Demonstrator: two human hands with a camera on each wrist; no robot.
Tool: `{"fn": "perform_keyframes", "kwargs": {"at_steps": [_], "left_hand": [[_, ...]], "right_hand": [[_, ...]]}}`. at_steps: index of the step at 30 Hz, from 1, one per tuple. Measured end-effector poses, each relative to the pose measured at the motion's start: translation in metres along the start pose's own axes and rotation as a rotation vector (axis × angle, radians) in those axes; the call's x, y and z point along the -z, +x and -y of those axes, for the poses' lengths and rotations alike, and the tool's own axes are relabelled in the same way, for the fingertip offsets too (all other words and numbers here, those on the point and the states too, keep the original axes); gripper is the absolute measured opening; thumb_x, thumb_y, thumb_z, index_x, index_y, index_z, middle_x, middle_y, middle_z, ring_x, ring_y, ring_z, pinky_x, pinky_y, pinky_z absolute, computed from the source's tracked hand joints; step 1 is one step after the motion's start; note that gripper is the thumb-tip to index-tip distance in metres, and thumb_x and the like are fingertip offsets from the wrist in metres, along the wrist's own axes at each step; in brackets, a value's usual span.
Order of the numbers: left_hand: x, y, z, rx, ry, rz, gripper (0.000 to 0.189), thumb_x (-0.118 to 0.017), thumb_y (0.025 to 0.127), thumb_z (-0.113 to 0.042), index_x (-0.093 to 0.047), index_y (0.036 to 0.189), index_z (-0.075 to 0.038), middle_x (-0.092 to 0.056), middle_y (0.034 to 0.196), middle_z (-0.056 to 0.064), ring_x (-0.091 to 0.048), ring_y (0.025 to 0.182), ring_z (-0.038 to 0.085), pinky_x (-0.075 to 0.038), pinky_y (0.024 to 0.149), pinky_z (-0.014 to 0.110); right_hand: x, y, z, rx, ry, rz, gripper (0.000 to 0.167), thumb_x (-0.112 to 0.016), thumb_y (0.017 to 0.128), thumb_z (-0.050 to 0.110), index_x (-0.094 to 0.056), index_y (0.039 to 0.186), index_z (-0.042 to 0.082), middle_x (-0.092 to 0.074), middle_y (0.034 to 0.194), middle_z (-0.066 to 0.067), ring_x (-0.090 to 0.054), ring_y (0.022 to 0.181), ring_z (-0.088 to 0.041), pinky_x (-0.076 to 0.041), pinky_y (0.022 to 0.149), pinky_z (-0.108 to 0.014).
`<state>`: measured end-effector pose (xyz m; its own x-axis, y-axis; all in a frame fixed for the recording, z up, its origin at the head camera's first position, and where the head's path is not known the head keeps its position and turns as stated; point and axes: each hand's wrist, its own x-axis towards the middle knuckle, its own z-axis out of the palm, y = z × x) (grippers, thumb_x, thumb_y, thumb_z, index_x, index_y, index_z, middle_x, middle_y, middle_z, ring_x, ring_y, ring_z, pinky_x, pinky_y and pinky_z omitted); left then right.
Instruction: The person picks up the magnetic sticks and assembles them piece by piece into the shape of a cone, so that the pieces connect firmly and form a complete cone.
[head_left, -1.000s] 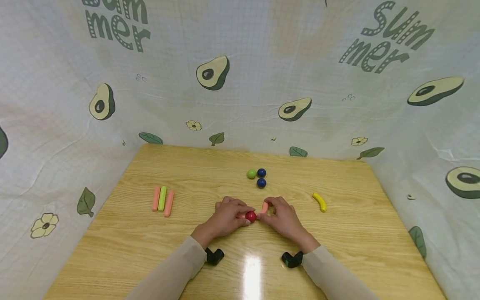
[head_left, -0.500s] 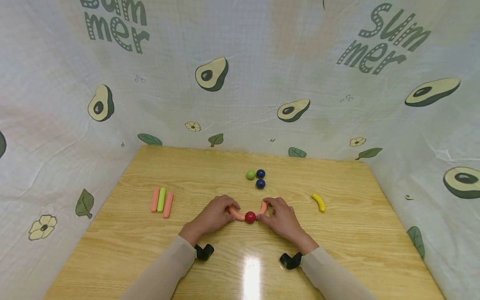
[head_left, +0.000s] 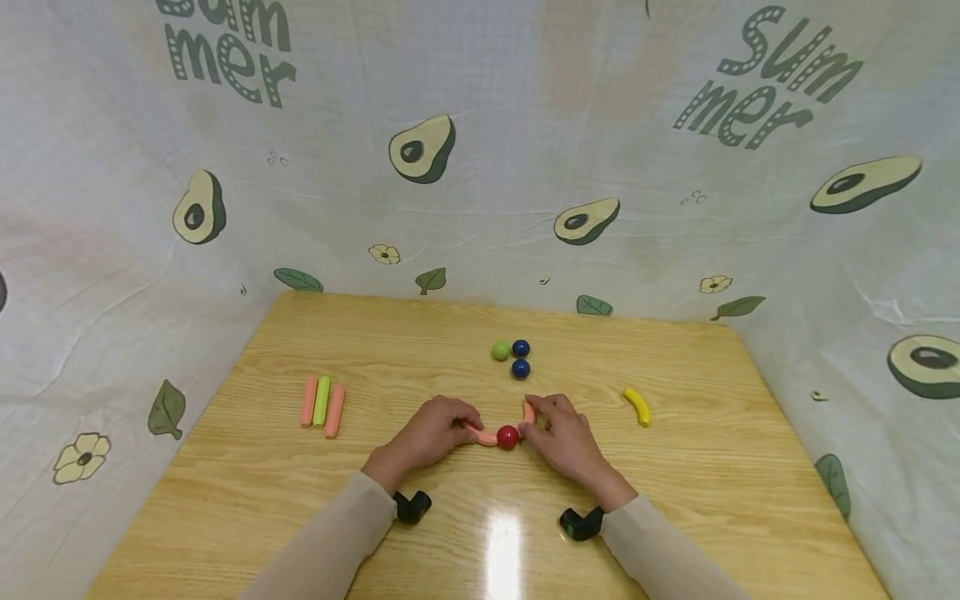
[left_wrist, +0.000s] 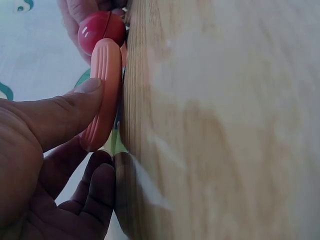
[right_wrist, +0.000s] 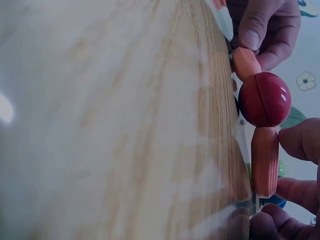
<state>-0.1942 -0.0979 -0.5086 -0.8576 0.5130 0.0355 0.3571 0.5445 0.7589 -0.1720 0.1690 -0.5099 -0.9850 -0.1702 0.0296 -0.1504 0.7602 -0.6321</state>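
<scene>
A glossy red ball [head_left: 507, 437] sits between two curved, ridged salmon-pink toy rods. My left hand [head_left: 435, 432] pinches the left rod [left_wrist: 106, 95] between thumb and fingers, and that rod's free end meets the ball in the left wrist view. My right hand [head_left: 558, 433] pinches the right rod [right_wrist: 265, 162] at its side, thumb near the ball and a finger near the far end. In the right wrist view the ball [right_wrist: 265, 100] lies right against both rod ends. The three pieces form one bent line low over the wooden table [head_left: 420, 542].
Beyond the hands lie a green ball [head_left: 501, 351] and two dark blue balls [head_left: 521, 368]. A curved yellow rod [head_left: 637, 407] is at the right. Two straight pink rods flank a lime rod [head_left: 322, 402] at the left. A printed cloth [head_left: 495, 250] hangs behind the table.
My left hand has moved left off the ball to the outer part of its rod, then slightly back right. The red ball has shifted a little right, toward my right hand.
</scene>
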Motion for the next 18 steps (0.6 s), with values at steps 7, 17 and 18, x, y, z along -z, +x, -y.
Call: {"fn": "perform_keyframes", "kwargs": {"at_steps": [7, 17, 18], "left_hand": [[-0.0003, -0.0006, -0.0012, -0.005, 0.047, -0.007, 0.012, -0.076, 0.098, -0.019, -0.081, 0.11, -0.021, -0.076, 0.119, -0.002, -0.065, 0.117, 0.023, -0.049, 0.106, 0.049], [-0.0016, -0.0011, -0.0031, -0.011, 0.088, -0.009, 0.012, -0.079, 0.096, -0.02, -0.08, 0.109, -0.02, -0.071, 0.107, -0.007, -0.062, 0.093, 0.007, -0.053, 0.085, 0.03], [-0.0024, -0.001, -0.0031, -0.013, 0.089, -0.006, 0.012, -0.079, 0.097, -0.02, -0.08, 0.109, -0.021, -0.071, 0.106, -0.008, -0.062, 0.093, 0.007, -0.053, 0.085, 0.029]], "right_hand": [[-0.0003, 0.0008, 0.0005, -0.021, -0.004, -0.007, 0.056, -0.071, 0.097, 0.036, -0.061, 0.149, 0.014, -0.06, 0.125, -0.006, -0.05, 0.085, -0.013, -0.035, 0.089, -0.041], [0.0009, -0.0004, 0.0, -0.046, 0.052, -0.032, 0.057, -0.071, 0.097, 0.03, -0.059, 0.15, 0.012, -0.062, 0.126, -0.01, -0.051, 0.08, -0.013, -0.041, 0.077, -0.033], [0.0011, -0.001, -0.0005, -0.047, 0.065, -0.038, 0.056, -0.071, 0.098, 0.03, -0.059, 0.15, 0.012, -0.062, 0.125, -0.011, -0.052, 0.08, -0.014, -0.042, 0.074, -0.032]]}}
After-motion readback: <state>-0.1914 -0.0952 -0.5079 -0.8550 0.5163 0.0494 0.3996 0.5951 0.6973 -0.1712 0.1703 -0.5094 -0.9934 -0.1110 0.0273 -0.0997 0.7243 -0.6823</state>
